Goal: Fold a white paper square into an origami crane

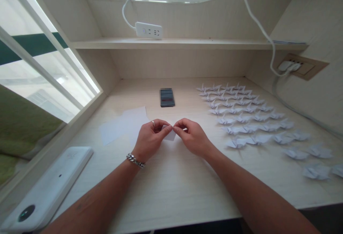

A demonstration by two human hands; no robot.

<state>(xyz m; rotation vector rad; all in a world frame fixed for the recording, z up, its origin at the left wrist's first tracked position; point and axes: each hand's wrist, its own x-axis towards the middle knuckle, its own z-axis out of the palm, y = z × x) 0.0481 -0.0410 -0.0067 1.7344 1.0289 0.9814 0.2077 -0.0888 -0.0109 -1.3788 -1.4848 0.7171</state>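
Note:
Near the middle of the desk, a small folded piece of white paper is pinched between my two hands. My left hand, with a ring and a chain bracelet, grips its left and upper edge between thumb and fingers. At its upper right corner my right hand has thumb and forefinger pressed together. Flat white paper sheets lie just left of my left hand. Rows of folded white paper cranes stand to the right of my right hand.
Behind my hands lies a dark phone. A long white device lies at the desk's left edge. A power strip rests on the shelf; its white cord runs to a wall socket at right.

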